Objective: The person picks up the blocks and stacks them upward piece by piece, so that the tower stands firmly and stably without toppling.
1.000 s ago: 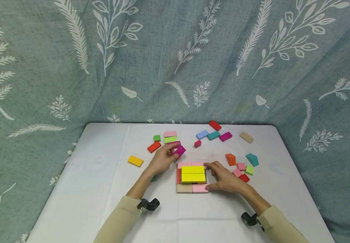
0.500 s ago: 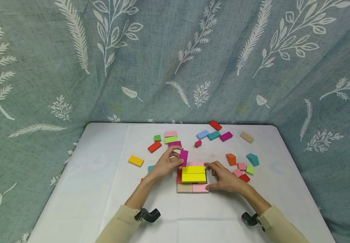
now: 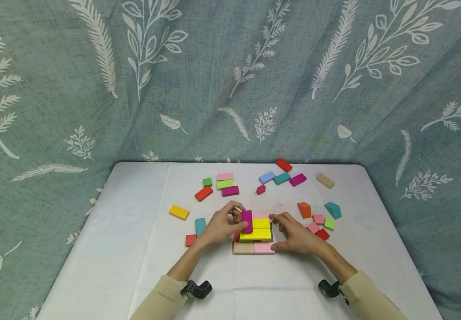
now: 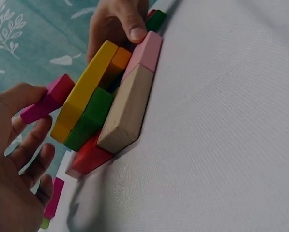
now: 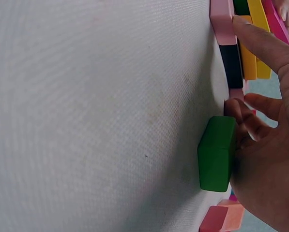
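Note:
My left hand [image 3: 221, 226] pinches a magenta block [image 3: 247, 221] between thumb and fingers, over the left end of two yellow blocks [image 3: 260, 234]. Seen from the left wrist, that magenta block's end is right at the upper yellow surface [image 4: 83, 92]. Below the yellow lie a green block [image 4: 89, 118] and an orange block [image 4: 119, 60]. A beige block [image 3: 243, 248], a pink block [image 3: 264, 248] and a red block [image 4: 92, 157] show in the bottom layer. My right hand [image 3: 297, 235] spans the stack's right side, thumb touching the pink block, fingers at the back corner.
A dark green block [image 5: 217, 153] sits by my right palm, hidden in the head view. Loose blocks lie around: a yellow-orange one [image 3: 179, 212], a teal one [image 3: 200, 226] and a magenta one [image 3: 230, 191] on the left, an orange wedge [image 3: 304, 210] and several others right.
My left hand has brought the magenta block from behind the stack towards me and right, turning it lengthwise over the yellow blocks. The right hand has stayed at the stack's side.

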A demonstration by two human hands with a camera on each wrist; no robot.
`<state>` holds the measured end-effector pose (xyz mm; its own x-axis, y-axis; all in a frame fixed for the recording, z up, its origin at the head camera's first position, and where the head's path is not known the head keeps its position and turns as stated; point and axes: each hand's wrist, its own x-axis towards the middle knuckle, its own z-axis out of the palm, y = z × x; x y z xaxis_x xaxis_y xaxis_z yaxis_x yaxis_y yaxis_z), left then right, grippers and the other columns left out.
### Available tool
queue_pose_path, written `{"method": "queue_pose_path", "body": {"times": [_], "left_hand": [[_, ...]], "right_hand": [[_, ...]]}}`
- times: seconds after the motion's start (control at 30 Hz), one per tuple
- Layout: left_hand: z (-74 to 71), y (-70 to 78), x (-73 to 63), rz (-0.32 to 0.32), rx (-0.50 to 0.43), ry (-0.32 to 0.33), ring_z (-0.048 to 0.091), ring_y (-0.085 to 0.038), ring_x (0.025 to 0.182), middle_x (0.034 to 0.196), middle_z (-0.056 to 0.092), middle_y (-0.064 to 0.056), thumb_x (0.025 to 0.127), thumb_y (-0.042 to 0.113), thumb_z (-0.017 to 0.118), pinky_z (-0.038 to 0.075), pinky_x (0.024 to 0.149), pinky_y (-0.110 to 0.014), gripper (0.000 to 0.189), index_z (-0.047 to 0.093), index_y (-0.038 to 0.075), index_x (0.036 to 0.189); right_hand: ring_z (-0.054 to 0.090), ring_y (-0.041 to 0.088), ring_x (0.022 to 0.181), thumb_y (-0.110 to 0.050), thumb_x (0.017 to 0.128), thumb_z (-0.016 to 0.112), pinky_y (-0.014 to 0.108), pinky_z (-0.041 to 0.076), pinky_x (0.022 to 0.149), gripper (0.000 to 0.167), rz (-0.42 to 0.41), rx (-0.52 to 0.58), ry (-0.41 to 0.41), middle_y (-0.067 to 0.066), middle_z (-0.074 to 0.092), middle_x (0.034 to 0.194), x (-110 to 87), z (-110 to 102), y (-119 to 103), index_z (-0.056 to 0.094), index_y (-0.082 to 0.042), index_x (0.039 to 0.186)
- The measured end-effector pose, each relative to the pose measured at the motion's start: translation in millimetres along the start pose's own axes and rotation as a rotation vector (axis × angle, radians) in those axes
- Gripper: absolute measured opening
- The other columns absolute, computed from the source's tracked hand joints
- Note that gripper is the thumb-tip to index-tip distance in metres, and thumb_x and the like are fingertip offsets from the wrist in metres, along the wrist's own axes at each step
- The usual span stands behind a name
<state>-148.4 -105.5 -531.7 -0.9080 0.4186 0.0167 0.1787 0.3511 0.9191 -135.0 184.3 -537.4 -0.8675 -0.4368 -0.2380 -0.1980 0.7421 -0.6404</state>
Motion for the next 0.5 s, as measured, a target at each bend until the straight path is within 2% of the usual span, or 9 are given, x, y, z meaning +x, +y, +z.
{"method": "queue_pose_path", "body": {"times": [0.17, 0.3, 0.5], "left_hand": [[1.7, -2.4, -0.4, 0.007, 0.060, 0.019, 0.056, -0.020, 0.100, 0.105, 0.062, 0.004, 0.088, 0.035, 0.078, 0.047, 0.087, -0.040, 0.039, 0.060, 0.025, 0.121], [2.9, -2.0, -1.7, -0.016, 0.104, 0.031, 0.054, -0.017, 0.102, 0.109, 0.062, 0.007, 0.086, 0.041, 0.079, 0.047, 0.088, -0.038, 0.040, 0.063, 0.026, 0.119], [5.3, -2.3, -4.9, -0.039, 0.118, 0.016, 0.055, -0.016, 0.101, 0.108, 0.062, 0.008, 0.084, 0.043, 0.080, 0.047, 0.089, -0.037, 0.040, 0.064, 0.025, 0.116]], "right_hand": [[0.048, 0.016, 0.105, -0.045, 0.070, 0.090, 0.026, 0.053, 0.081, 0.096, -0.006, 0.002, -0.003, -0.003, 0.049, 0.128, -0.7, -1.1, -0.7, 0.044, -0.025, 0.152], [0.048, 0.016, 0.105, -0.046, 0.070, 0.090, 0.026, 0.053, 0.081, 0.096, -0.009, 0.005, -0.001, -0.003, 0.050, 0.128, -1.1, -1.3, -1.1, 0.044, -0.025, 0.152], [0.048, 0.015, 0.105, -0.045, 0.070, 0.091, 0.027, 0.054, 0.082, 0.096, -0.007, 0.005, 0.002, -0.004, 0.050, 0.127, -0.3, -0.4, 0.4, 0.044, -0.025, 0.151]]}}
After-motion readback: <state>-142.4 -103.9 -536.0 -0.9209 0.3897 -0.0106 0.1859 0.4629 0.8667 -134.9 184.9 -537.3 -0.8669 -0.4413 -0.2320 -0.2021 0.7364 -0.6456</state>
